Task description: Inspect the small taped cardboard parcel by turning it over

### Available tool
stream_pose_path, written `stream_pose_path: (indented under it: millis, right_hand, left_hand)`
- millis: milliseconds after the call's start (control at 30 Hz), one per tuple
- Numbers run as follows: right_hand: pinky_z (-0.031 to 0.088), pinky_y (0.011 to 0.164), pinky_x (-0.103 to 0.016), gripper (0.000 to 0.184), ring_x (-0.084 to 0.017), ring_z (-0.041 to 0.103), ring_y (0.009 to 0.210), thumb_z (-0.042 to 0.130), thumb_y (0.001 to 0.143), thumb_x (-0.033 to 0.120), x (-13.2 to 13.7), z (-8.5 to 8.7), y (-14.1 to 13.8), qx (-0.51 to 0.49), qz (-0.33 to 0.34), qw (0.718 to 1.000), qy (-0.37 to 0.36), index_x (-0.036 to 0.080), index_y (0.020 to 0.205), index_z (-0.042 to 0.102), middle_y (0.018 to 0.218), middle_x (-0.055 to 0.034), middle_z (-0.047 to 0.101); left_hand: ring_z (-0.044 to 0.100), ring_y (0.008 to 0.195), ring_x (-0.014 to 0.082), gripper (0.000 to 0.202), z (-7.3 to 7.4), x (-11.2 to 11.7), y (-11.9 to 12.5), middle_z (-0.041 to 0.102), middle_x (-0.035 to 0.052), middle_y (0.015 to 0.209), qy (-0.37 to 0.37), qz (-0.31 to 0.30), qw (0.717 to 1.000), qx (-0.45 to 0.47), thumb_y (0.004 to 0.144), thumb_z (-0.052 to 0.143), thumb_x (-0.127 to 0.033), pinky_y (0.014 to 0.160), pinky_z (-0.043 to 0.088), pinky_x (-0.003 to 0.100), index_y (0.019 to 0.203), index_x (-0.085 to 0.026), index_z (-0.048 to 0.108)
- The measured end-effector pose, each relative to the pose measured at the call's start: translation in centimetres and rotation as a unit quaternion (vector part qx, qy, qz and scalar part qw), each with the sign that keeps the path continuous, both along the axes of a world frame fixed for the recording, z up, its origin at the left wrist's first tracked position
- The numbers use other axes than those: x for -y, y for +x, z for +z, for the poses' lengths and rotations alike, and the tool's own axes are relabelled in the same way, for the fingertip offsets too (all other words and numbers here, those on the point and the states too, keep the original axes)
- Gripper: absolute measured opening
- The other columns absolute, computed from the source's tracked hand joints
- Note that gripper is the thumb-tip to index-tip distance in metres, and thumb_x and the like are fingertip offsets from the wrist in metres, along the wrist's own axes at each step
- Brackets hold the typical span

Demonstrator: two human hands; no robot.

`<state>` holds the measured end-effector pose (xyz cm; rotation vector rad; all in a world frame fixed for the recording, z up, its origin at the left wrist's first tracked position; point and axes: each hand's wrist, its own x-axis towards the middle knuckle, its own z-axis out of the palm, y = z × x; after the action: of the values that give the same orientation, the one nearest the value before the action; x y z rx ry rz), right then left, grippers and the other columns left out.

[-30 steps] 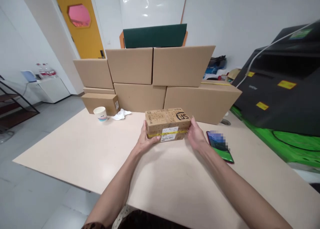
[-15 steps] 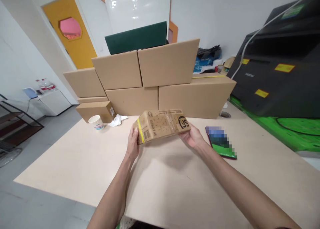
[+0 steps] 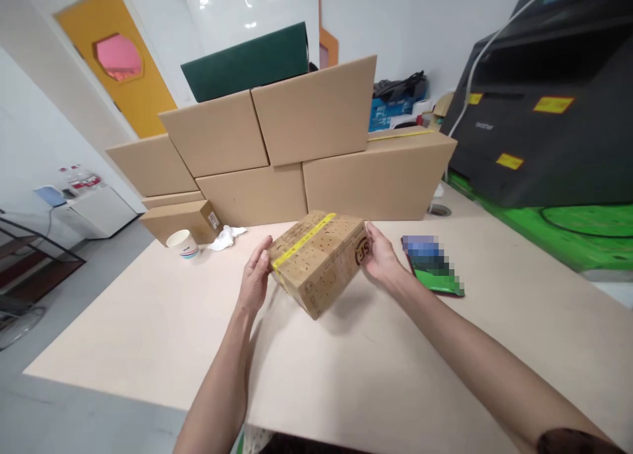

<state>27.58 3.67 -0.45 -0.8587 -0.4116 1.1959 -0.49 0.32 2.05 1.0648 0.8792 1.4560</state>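
Between my two hands is a small brown cardboard box (image 3: 326,249) with yellow tape across its top and SF lettering on one side. It is tilted, with a corner pointing toward me, and held above the table (image 3: 316,381). My left hand (image 3: 256,276) grips its left end, fingers against the side near the tape. At the right end, my right hand (image 3: 382,253) holds it beside the printed logo, and some of its fingers are hidden behind the box.
Large cardboard boxes (image 3: 316,111) are stacked behind, with a dark green box (image 3: 247,61) on top. A paper cup (image 3: 182,244) and crumpled tissue (image 3: 226,237) stand left. A blurred flat item (image 3: 435,269) lies right, and a black printer (image 3: 534,130) stands beyond it.
The small box has been turned in my hands: its taped face now shows on top and a corner points toward me. The view has shifted slightly.
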Motion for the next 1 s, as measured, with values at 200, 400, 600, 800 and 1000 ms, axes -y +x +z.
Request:
stream_pose_path:
  millis: [200, 400, 600, 800, 1000]
  right_hand:
    - [0.059, 0.083, -0.034, 0.027, -0.022, 0.075, 0.086, 0.072, 0.080, 0.053, 0.3, 1.4, 0.3, 0.012, -0.067, 0.996, 0.059, 0.026, 0.079, 0.070, 0.078, 0.0005, 0.078]
    - [0.056, 0.099, -0.041, 0.023, -0.021, 0.076, 0.091, 0.070, 0.083, 0.046, 2.3, 5.2, -0.5, 0.041, -0.138, 0.971, 0.189, 0.024, 0.086, 0.073, 0.089, -0.0016, 0.077]
    - [0.056, 0.098, -0.042, 0.035, -0.023, 0.076, 0.095, 0.062, 0.090, 0.057, 5.2, 7.5, -1.7, 0.083, -0.116, 0.955, 0.262, 0.024, 0.094, 0.074, 0.097, -0.0044, 0.076]
    - [0.053, 0.104, -0.042, 0.045, -0.025, 0.071, 0.111, 0.050, 0.099, 0.063, 7.4, 7.8, -1.8, 0.202, -0.064, 0.943, 0.256, 0.028, 0.103, 0.077, 0.111, -0.0064, 0.077]
    - [0.054, 0.087, -0.036, 0.047, -0.023, 0.069, 0.093, 0.069, 0.086, 0.069, 5.3, 6.4, -0.5, 0.317, 0.066, 0.914, 0.247, 0.027, 0.105, 0.079, 0.102, -0.0021, 0.079]
  left_hand:
    - [0.054, 0.144, 0.0345, 0.084, -0.9, 0.4, 1.6, 0.061, 0.0151, 0.153, -0.081, -0.020, 0.996, 0.023, 0.067, 0.091, -0.064, 0.114, 0.047, 0.041, 0.134, -0.021, 0.065]
    - [0.068, 0.127, 0.0351, 0.058, -0.5, 1.3, 2.0, 0.076, 0.0134, 0.131, -0.063, -0.142, 0.988, -0.024, 0.079, 0.085, -0.058, 0.107, 0.052, 0.043, 0.119, -0.017, 0.077]
    - [0.061, 0.137, 0.0382, 0.075, -0.9, 1.2, 1.6, 0.074, 0.0121, 0.136, 0.009, -0.164, 0.984, -0.062, 0.077, 0.075, -0.077, 0.109, 0.053, 0.045, 0.125, -0.020, 0.076]
    - [0.056, 0.145, 0.0371, 0.072, -0.4, 0.9, 0.8, 0.077, 0.0126, 0.130, 0.035, -0.064, 0.996, 0.041, 0.083, 0.059, -0.086, 0.118, 0.048, 0.047, 0.101, -0.020, 0.083]
    - [0.067, 0.134, 0.0236, 0.050, 0.2, -1.0, -2.5, 0.077, 0.0134, 0.130, -0.037, 0.035, 0.963, 0.264, 0.104, 0.051, -0.056, 0.113, 0.054, 0.040, 0.130, -0.018, 0.070]
